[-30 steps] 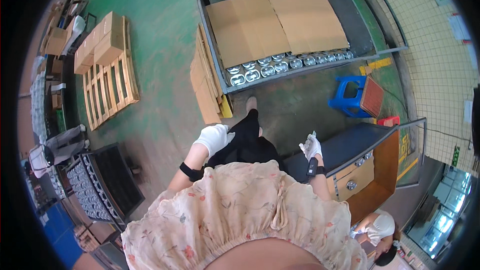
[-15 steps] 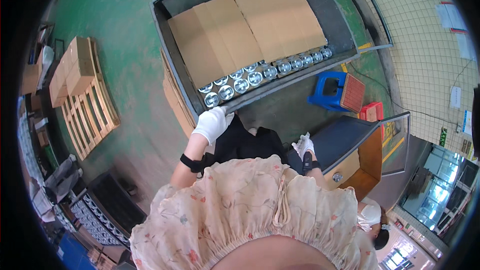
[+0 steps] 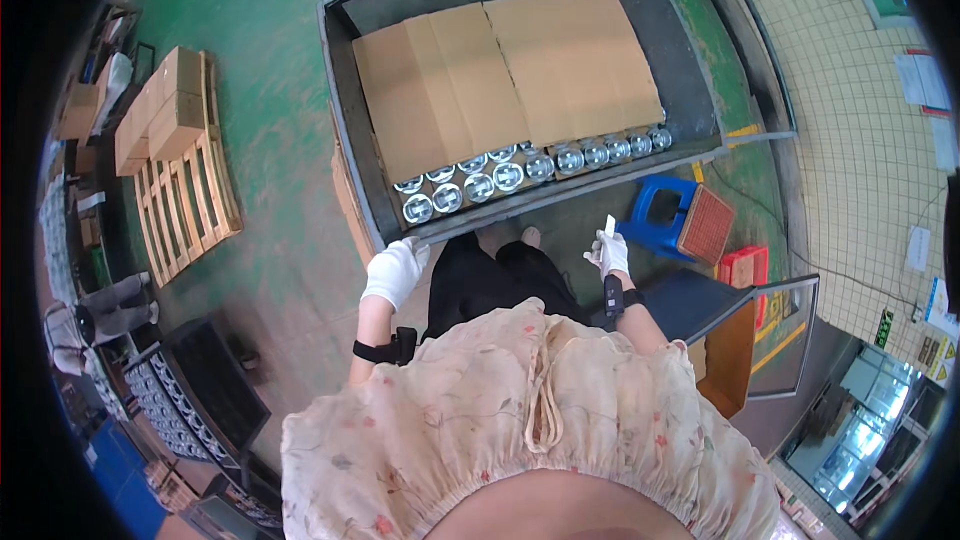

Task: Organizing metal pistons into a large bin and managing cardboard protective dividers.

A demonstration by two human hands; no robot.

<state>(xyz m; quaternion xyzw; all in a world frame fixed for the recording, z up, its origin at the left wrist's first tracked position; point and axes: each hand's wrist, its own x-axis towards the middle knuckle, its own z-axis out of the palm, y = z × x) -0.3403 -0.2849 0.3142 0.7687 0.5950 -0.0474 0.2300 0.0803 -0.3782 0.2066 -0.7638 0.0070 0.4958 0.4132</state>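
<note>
We have the gloved left hand (image 3: 396, 272) at the near left corner of the grey metal bin (image 3: 560, 192), fingers curled by the rim; we can't tell if they really close on it. The gloved right hand (image 3: 609, 256) pinches a small white piece (image 3: 611, 224), which sticks up past the fingertips. The bin sits just ahead of the left hand and stretches forward and right, beyond the right hand. Inside: shiny metal parts (image 3: 508, 176) in rows, mostly under cardboard sheets (image 3: 580, 55). We judge the bin rigid and very heavy when loaded, best held by its rim, near a corner; the parts probably slick through gloves. The white piece looks light and thin, fine for a fingertip pinch low down.
</note>
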